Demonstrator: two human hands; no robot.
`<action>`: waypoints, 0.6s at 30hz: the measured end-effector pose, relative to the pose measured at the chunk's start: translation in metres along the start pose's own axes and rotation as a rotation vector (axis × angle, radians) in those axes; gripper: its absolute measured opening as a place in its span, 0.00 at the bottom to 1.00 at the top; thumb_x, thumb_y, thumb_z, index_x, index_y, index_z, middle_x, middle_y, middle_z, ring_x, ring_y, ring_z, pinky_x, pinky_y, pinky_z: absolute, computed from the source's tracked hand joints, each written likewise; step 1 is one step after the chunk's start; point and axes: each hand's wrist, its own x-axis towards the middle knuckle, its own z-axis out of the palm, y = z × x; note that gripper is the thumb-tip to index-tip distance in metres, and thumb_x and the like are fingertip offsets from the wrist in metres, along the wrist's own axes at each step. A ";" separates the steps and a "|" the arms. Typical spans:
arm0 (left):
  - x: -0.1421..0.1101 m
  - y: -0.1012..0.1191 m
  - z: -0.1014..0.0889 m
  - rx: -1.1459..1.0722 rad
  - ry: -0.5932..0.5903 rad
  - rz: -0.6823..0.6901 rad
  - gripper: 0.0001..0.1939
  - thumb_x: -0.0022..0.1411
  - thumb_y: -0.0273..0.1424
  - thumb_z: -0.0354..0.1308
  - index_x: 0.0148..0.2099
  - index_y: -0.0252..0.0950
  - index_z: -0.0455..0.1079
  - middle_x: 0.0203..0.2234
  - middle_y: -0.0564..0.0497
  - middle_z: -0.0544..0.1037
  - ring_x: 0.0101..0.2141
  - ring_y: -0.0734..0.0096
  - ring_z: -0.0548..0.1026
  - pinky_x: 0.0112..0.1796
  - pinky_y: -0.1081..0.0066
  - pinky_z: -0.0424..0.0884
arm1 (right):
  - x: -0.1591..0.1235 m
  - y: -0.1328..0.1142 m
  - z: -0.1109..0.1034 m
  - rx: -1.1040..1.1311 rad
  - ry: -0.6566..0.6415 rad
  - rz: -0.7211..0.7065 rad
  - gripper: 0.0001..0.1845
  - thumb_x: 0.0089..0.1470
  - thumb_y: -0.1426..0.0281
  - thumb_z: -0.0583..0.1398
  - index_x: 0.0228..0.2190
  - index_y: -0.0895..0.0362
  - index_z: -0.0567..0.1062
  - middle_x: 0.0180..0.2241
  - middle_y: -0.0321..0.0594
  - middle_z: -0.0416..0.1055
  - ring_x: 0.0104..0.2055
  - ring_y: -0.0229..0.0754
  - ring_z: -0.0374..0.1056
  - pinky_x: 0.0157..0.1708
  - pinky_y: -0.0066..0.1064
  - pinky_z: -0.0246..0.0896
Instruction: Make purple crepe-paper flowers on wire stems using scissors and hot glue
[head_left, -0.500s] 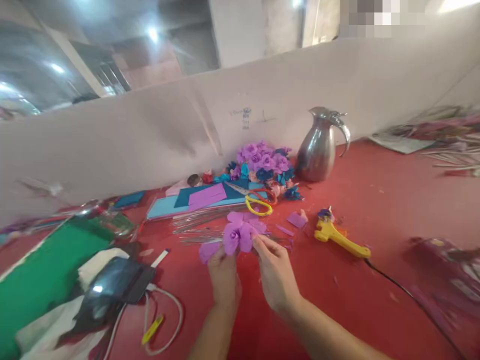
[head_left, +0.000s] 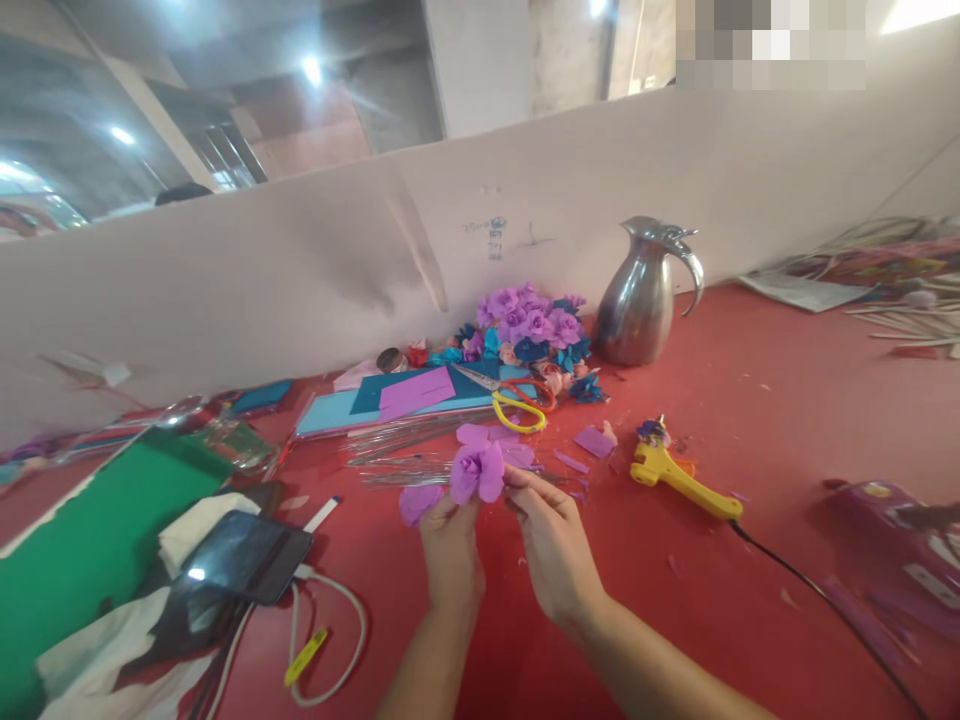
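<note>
A purple paper flower (head_left: pixel 477 474) with a rolled centre and several rounded petals stands upright between my hands. My left hand (head_left: pixel 452 550) is closed around its base, and the stem end is hidden by the fingers. My right hand (head_left: pixel 551 530) pinches with thumb and fingertips at the flower's right petal edge. Just left of my left fingers is a loose purple petal (head_left: pixel 420 503). Behind the flower, more cut purple paper petals (head_left: pixel 502 440) lie beside thin metal wires (head_left: pixel 405 465).
Scissors (head_left: pixel 517 410) lie on coloured paper sheets (head_left: pixel 322 415). Finished flowers (head_left: pixel 529 320) are heaped by a steel jug (head_left: pixel 637 300). To the right sits a yellow glue gun (head_left: pixel 686 485) with a black cord. On the left are a phone (head_left: pixel 251 555), its white cable (head_left: pixel 364 620) and green material (head_left: pixel 112 560).
The flower has turned slightly, and its right petal now stands more folded upward. My right fingertips have shifted to that petal's outer edge. The view has moved a little.
</note>
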 end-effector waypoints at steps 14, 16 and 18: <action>0.005 -0.007 -0.008 -0.172 -0.150 -0.185 0.06 0.44 0.29 0.68 0.28 0.37 0.79 0.26 0.49 0.81 0.38 0.62 0.76 0.47 0.64 0.66 | 0.012 0.001 -0.007 -0.450 -0.086 -0.311 0.08 0.50 0.68 0.62 0.34 0.52 0.81 0.33 0.40 0.75 0.37 0.43 0.69 0.39 0.34 0.65; 0.004 -0.005 -0.007 -0.170 -0.154 -0.188 0.08 0.43 0.30 0.69 0.31 0.38 0.79 0.27 0.50 0.82 0.37 0.63 0.76 0.45 0.65 0.66 | 0.012 -0.001 -0.008 -0.513 -0.088 -0.376 0.07 0.50 0.69 0.62 0.32 0.53 0.80 0.31 0.40 0.74 0.35 0.42 0.69 0.37 0.33 0.65; 0.004 -0.003 -0.007 -0.161 -0.162 -0.187 0.09 0.42 0.30 0.69 0.31 0.37 0.80 0.27 0.50 0.82 0.35 0.64 0.76 0.43 0.66 0.67 | 0.013 -0.003 -0.008 -0.577 -0.085 -0.427 0.06 0.50 0.70 0.62 0.31 0.53 0.80 0.29 0.39 0.73 0.32 0.40 0.68 0.34 0.32 0.64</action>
